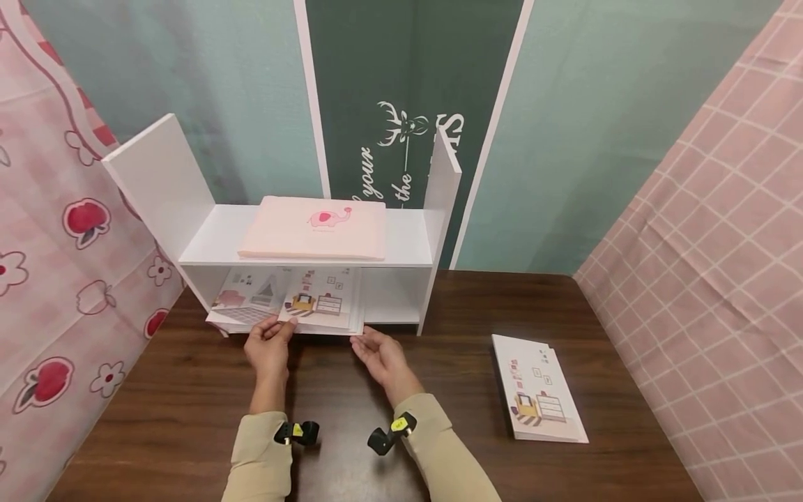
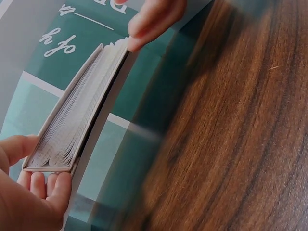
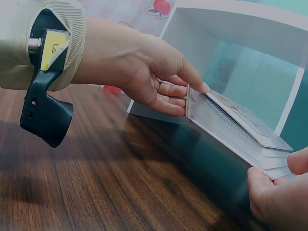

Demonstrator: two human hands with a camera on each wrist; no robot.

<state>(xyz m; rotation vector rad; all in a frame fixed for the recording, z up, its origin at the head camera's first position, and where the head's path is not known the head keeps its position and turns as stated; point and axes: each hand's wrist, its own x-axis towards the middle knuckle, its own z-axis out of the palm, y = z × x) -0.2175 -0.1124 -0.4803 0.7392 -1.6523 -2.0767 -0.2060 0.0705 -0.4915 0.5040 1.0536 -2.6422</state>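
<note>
A photo-album-like book [image 1: 318,301] with an armchair and dresser drawn on its cover lies in the lower compartment of a white shelf [image 1: 307,258], its near edge jutting out. My left hand [image 1: 268,343] grips its near left corner, thumb on top and fingers beneath. At the near right corner my right hand [image 1: 381,355] holds the book's edge, fingertips under it. The thick pages [image 2: 77,110] face me between the covers. Left of it in that compartment lies a second book [image 1: 249,293] with a tent drawing, its front edge near my left hand.
On the shelf's top board rests a pink book [image 1: 320,230] with an elephant. Another armchair-cover book [image 1: 544,390] lies on the brown wooden table [image 1: 452,390] to the right. Tall side panels [image 1: 159,185] rise from the shelf. Patterned curtains [image 1: 709,230] flank the table.
</note>
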